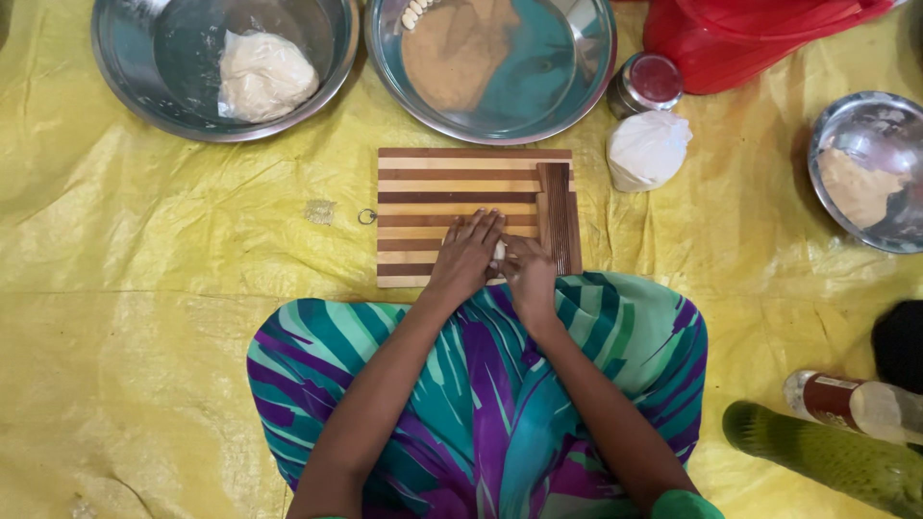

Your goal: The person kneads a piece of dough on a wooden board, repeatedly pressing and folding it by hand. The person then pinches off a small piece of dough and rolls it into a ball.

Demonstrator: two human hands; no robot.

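Garment [490, 404] across the lap: loose cloth printed in broad leaf-like streaks of teal, green, purple and white. Green sleeve edge [685, 505] shows at the right arm. Forearms bare; left hand [465, 255] and right hand [528, 274] without visible rings or bangles.

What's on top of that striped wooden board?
On the striped board: a ridged wooden block, both hands, and a pale dough bit, mostly covered.
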